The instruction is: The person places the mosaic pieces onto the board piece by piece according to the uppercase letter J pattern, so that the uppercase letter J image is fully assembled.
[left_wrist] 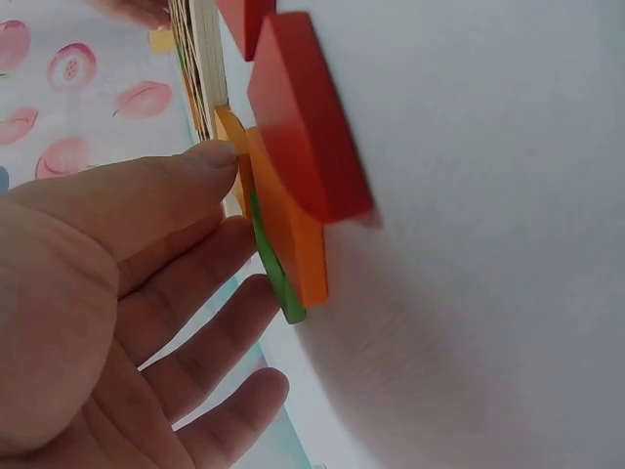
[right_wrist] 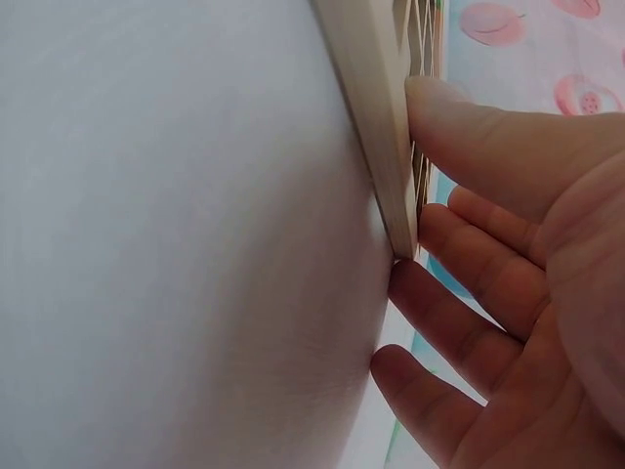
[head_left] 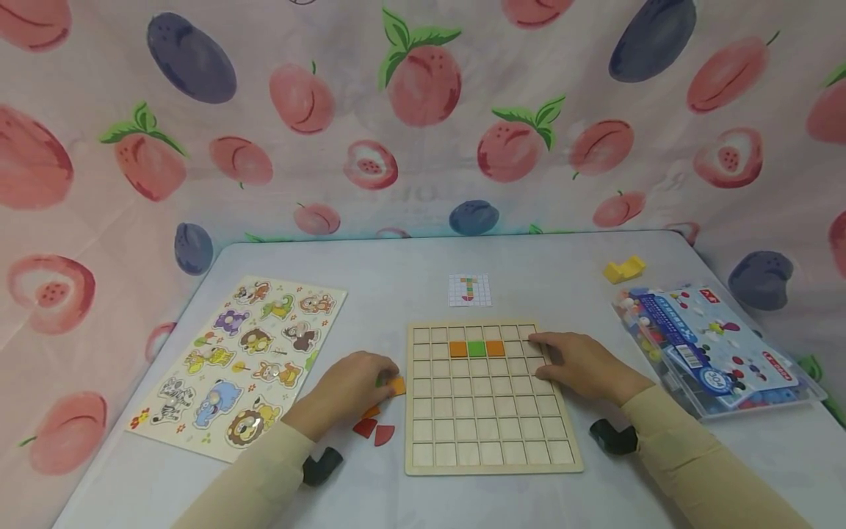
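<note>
Tbl [head_left: 370, 294]: L fingers [left_wrist: 200, 269] on orng tile [head_left: 397, 386]

Square board of pale wood [head_left: 492, 469], ruled in a darker grid, inset with flat square tiles [head_left: 476, 349] in orange, green, orange; further flat tiles [left_wrist: 298, 239], orange and green; flat quarter-round pieces [head_left: 385, 436], plain red. Square paper card [head_left: 469, 289], white, finely gridded, motif in orange, green and red; rectangular animal board [head_left: 247, 375], cream, multicoloured figures. Backdrop cloth [head_left: 456, 162], pale pink, patterned with red-pink peaches and dark blue plums; desk [head_left: 377, 286], white.
</note>
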A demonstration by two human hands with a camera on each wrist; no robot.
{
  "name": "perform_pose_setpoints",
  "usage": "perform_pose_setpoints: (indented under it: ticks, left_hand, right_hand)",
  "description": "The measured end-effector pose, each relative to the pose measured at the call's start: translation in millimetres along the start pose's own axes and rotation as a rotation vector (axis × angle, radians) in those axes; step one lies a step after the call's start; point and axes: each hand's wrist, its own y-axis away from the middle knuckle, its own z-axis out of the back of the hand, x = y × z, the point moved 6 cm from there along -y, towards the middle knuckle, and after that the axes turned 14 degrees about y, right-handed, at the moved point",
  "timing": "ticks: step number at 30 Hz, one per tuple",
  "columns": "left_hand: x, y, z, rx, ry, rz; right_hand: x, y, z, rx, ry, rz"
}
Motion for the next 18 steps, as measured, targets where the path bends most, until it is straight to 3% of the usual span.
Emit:
perform_pose_setpoints:
  ticks: [9, 18]
  left_hand:
    - [-2.4, 1.3, -0.6, -0.035, -0.029, -0.066]
    - [-2.7, 3.1, -2.2, -0.032, -0.038, -0.052]
  right_hand:
    - [-1.0, 0.2, 0.4, 0.001, -0.004, 0.002]
    - [-1.3, 0.7, -0.7, 0.001, -0.006, 0.007]
